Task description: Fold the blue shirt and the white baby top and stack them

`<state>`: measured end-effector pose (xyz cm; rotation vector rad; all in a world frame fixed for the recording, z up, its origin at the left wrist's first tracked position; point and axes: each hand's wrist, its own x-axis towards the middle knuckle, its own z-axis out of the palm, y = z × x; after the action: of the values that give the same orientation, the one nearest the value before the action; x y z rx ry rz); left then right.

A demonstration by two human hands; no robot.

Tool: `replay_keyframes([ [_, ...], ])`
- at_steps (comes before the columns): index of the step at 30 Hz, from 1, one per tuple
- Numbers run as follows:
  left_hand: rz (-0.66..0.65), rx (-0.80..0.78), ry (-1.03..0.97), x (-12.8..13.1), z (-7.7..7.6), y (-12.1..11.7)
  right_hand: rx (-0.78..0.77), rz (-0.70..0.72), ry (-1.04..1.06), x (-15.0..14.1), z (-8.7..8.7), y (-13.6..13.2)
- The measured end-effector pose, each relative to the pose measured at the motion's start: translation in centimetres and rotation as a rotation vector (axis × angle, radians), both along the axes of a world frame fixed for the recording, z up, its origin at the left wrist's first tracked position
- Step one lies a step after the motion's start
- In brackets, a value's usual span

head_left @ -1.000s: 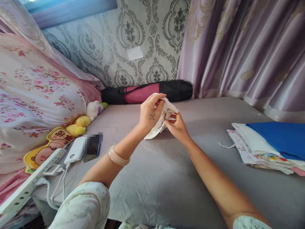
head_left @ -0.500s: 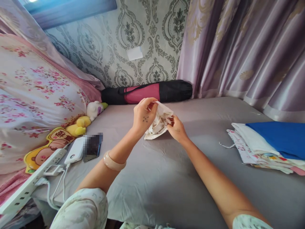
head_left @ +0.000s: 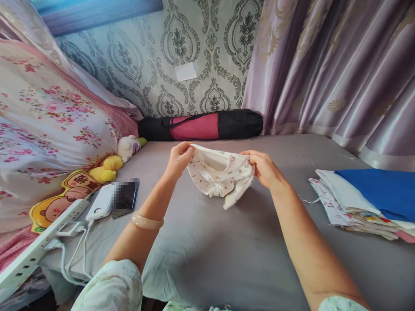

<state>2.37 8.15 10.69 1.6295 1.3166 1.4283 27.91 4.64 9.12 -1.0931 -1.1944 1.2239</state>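
Note:
A small white baby garment (head_left: 220, 175) with a tiny print hangs stretched between my two hands above the grey bed sheet (head_left: 210, 250). My left hand (head_left: 179, 159) pinches its left upper edge with closed fingers. My right hand (head_left: 264, 168) grips the right upper edge, fingers curled round the cloth. The neck opening shows at the top and the lower part droops toward the sheet. A pale bangle sits on my left forearm.
A stack of folded clothes (head_left: 363, 201) with a blue piece on top lies at the right. A phone (head_left: 125, 198), a power bank (head_left: 100, 206), a power strip (head_left: 39, 248) and plush toys (head_left: 110, 166) lie at the left by a floral quilt. A black-and-pink rolled bag (head_left: 201, 125) lies against the wall.
My hands have moved apart and lowered a little. The garment, bunched between them before, is now spread open across its top edge.

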Motion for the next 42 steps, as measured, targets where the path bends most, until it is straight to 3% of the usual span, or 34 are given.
replay_keyframes([
  [3, -0.130, -0.102, -0.082, 0.3, -0.7, -0.2, 0.077, 0.024, -0.039, 0.8, 1.5, -1.2],
  [8, -0.232, -0.197, -0.126, 1.3, -1.4, -0.6, 0.198, 0.044, -0.386, 1.9, 2.7, -2.7],
  [18, -0.479, -0.497, -0.133, 0.7, -2.3, -0.4, 0.292, -0.128, -0.462, 4.2, 1.4, -1.3],
  [26, -0.707, -0.519, -0.098, -0.2, -2.9, -1.0, 0.180, -0.187, -0.384, 5.3, -0.6, 0.3],
  [31, -0.690, -0.467, -0.089, -0.6, -3.7, -1.0, 0.152, -0.209, -0.361, 5.9, -1.3, 1.0],
  [36, -0.566, -0.414, -0.099, -0.1, -4.4, -0.8, 0.138, -0.206, -0.379, 5.9, -1.4, 1.0],
  [42, -0.495, -0.334, -0.019, 0.7, -4.0, -1.0, 0.112, -0.113, -0.395, 5.7, -1.0, 0.6],
])
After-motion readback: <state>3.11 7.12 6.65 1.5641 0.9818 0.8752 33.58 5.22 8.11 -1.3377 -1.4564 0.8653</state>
